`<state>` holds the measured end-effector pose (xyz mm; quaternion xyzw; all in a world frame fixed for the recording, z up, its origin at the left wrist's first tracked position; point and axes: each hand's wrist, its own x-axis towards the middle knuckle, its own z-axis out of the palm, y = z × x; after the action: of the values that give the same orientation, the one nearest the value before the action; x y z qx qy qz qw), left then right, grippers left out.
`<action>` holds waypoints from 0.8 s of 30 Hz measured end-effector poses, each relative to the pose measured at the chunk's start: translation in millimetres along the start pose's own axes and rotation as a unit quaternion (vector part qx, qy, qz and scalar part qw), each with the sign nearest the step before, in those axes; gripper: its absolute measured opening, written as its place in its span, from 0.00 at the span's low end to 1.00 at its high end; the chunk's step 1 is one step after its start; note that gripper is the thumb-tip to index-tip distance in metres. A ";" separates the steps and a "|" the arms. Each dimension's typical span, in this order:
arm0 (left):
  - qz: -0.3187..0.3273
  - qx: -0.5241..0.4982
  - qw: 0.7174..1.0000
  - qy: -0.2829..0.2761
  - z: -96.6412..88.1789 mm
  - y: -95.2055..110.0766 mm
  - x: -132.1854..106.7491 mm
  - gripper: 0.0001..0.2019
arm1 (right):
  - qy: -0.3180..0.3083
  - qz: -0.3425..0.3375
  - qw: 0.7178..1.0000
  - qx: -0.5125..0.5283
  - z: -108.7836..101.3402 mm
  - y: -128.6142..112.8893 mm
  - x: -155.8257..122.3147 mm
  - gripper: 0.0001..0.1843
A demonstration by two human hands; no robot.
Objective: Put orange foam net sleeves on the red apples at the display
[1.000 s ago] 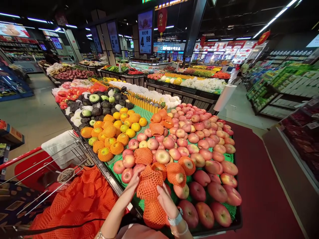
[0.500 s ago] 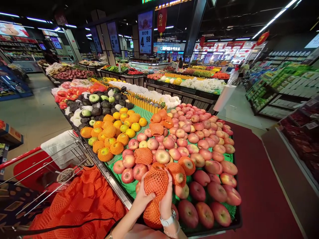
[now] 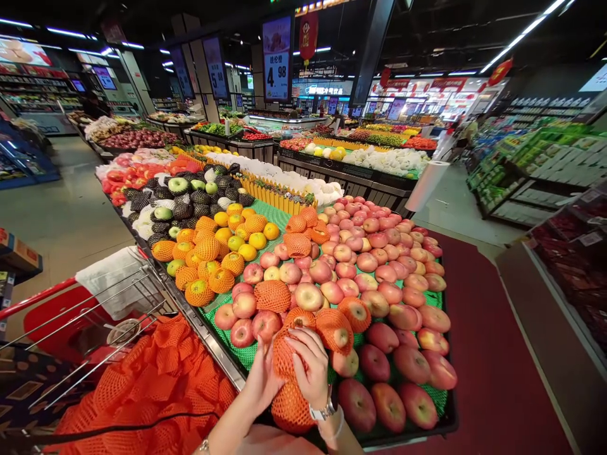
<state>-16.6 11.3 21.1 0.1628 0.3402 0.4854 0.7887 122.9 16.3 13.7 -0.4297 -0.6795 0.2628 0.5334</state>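
Note:
An apple in an orange foam net is between my two hands, low over the front of the apple display. My left hand cups its left side, with the thumb along the front. Across its top and right side lie the bent fingers of my right hand, which has a watch on its wrist. Just below, close to my body, sits another netted apple. Beyond my fingers are more netted apples and bare apples on green matting. My fingers cover part of the held apple.
At left stands a shopping cart with a heap of orange foam nets and a white cloth. Oranges, some netted, lie left of the apples. The display's dark rim borders a red floor mat.
My right hand has moved from the apple's right side up over its top, with the fingers now across the net. My left hand has shifted slightly left and down along its side.

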 end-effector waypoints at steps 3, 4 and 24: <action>-0.021 -0.012 1.000 0.018 -6.0 3.0 2.4 0.34 | -0.036 -0.002 0.999 0.028 -0.4 -5.5 7.8 0.20; -0.018 -0.006 1.000 0.025 -8.8 2.3 2.1 0.31 | -0.046 0.004 0.998 0.039 -0.1 -6.6 9.7 0.20; 0.016 -0.014 1.000 -0.014 -15.9 -5.6 0.3 0.35 | 0.079 -0.036 0.996 0.036 10.4 31.5 -10.4 0.35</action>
<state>-23.8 7.7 6.4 0.1635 0.3198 0.5001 0.7880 123.3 23.9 -20.2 -0.4047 -0.6406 0.2333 0.6094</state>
